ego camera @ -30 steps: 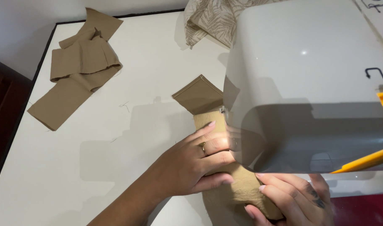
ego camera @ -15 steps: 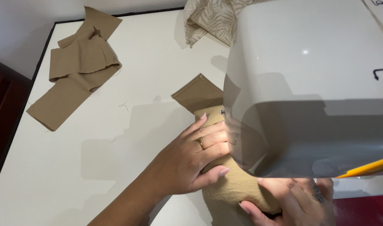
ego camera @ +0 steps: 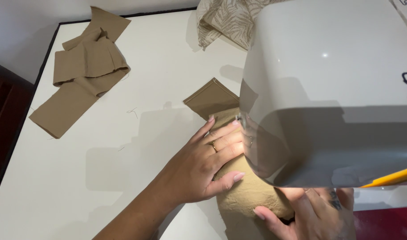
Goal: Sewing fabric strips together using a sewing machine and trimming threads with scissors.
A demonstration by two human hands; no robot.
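My left hand (ego camera: 203, 164) presses flat, fingers spread, on the folded tan fabric strip (ego camera: 239, 186) on the white tabletop (ego camera: 123, 178); my right hand (ego camera: 310, 215) pinches its near end under the white sewing machine (ego camera: 328, 89).

Two hands (ego camera: 203, 162), three tan cloths (ego camera: 85, 75), one sewing machine (ego camera: 332, 84)
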